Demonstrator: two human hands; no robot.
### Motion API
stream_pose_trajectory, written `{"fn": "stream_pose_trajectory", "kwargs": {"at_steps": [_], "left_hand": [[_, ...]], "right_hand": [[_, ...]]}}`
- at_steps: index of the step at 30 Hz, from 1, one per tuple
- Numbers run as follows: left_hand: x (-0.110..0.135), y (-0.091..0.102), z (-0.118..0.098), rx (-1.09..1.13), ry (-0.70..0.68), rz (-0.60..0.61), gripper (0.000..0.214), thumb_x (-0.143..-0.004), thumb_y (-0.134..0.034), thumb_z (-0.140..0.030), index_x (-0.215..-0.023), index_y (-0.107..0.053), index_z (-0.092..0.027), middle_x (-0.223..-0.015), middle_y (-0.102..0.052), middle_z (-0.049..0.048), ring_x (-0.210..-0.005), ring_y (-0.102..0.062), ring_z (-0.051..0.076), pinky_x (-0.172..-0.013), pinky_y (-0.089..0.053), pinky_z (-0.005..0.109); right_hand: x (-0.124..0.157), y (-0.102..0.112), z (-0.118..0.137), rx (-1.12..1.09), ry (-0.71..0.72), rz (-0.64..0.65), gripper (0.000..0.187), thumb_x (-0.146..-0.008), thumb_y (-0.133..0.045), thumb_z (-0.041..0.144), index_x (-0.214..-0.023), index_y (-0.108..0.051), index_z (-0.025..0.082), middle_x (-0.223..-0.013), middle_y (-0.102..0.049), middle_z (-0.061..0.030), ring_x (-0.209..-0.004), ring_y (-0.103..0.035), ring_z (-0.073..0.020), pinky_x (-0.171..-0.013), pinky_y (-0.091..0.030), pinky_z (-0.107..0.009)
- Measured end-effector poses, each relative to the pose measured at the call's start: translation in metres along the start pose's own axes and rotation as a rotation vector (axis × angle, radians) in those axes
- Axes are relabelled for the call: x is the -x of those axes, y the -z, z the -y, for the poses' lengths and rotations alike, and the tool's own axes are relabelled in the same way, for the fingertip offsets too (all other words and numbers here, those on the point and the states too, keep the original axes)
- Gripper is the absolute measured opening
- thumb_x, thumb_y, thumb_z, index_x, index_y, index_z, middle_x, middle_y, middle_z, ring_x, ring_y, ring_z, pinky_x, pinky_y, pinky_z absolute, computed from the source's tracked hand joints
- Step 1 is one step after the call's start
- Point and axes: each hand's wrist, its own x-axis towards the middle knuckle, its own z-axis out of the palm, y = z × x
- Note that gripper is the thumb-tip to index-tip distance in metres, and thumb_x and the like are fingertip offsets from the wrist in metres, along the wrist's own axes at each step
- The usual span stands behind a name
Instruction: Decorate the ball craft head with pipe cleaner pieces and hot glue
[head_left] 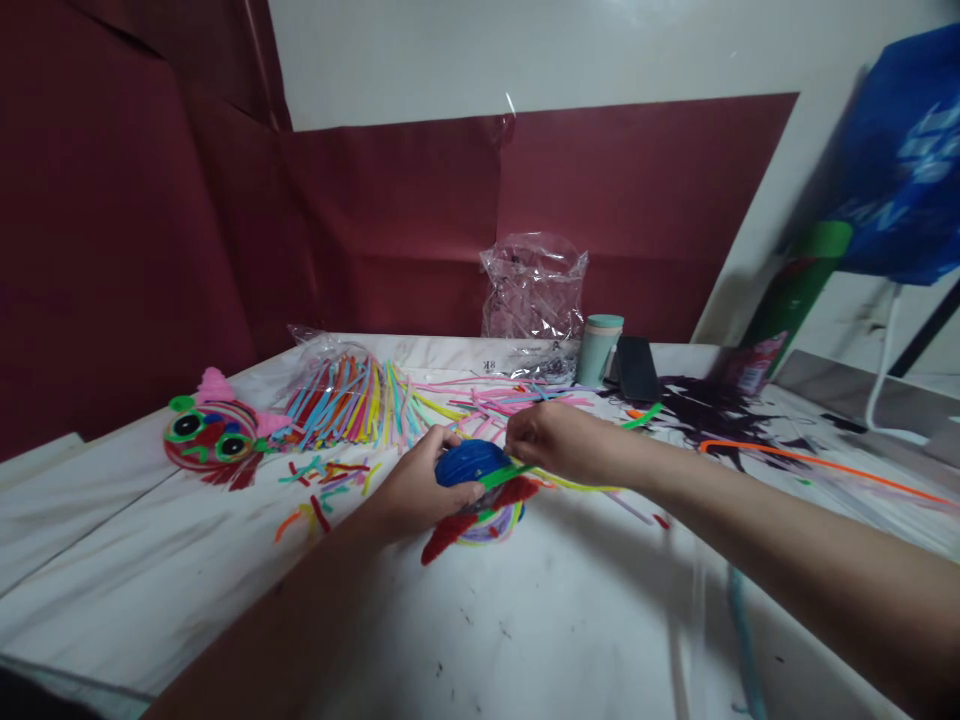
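While the left hand grips a blue-wound ball, set between both hands, the right hand pinches a green pipe cleaner against it; red trim appears attached, the green pipe cleaner apparently not yet secured.

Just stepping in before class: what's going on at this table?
A person's left hand holds a blue-topped round piece, its thumb at a green strip laid against it. The right hand has its fingers curled at that strip. A round figure with big black eyes lies off to the left, near a bundle of colourful fuzzy sticks and short pieces.
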Motion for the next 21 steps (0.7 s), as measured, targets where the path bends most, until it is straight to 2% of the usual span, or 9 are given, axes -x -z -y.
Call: {"fn": "stream_pose_trajectory", "kwargs": {"at_steps": [3, 7, 13, 21], "left_hand": [[0.001, 0.000, -0.002, -0.020, -0.005, 0.006, 0.045, -0.064, -0.070, -0.034, -0.102, -0.050, -0.020, -0.086, -0.062, 0.0013, -0.080, -0.060, 0.020, -0.070, -0.048, 0.030], [0.002, -0.001, -0.007, -0.085, 0.009, -0.005, 0.044, -0.065, -0.068, -0.031, -0.103, -0.049, -0.020, -0.089, -0.062, 0.0022, -0.082, -0.060, 0.020, -0.071, -0.047, 0.030], [0.003, 0.000, -0.010, -0.056, 0.016, -0.008, 0.045, -0.063, -0.068, -0.031, -0.103, -0.051, -0.020, -0.090, -0.063, 0.0030, -0.084, -0.060, 0.021, -0.073, -0.048, 0.031], [0.003, 0.000, -0.010, -0.090, 0.021, 0.011, 0.047, -0.065, -0.067, -0.030, -0.106, -0.049, -0.020, -0.097, -0.063, 0.0047, -0.089, -0.060, 0.023, -0.075, -0.048, 0.033]], "right_hand": [[0.001, 0.003, -0.004, -0.011, 0.001, 0.026, 0.017, -0.080, -0.052, 0.023, -0.073, -0.066, 0.016, -0.064, -0.062, -0.0005, -0.057, -0.050, -0.0114, -0.052, -0.034, -0.022], [0.000, -0.002, -0.004, -0.068, -0.002, 0.135, 0.008, -0.072, -0.057, 0.021, -0.069, -0.063, 0.016, -0.061, -0.059, 0.0013, -0.054, -0.047, -0.0102, -0.050, -0.033, -0.021], [-0.006, -0.005, -0.019, -0.287, 0.036, 0.243, 0.013, -0.069, -0.057, 0.029, -0.067, -0.059, 0.016, -0.055, -0.052, 0.0037, -0.051, -0.042, -0.0094, -0.049, -0.033, -0.022], [-0.012, -0.005, -0.023, -0.323, 0.005, 0.242, 0.005, -0.061, -0.053, 0.020, -0.061, -0.057, 0.017, -0.050, -0.047, 0.0061, -0.048, -0.040, -0.0083, -0.047, -0.031, -0.022]]}}
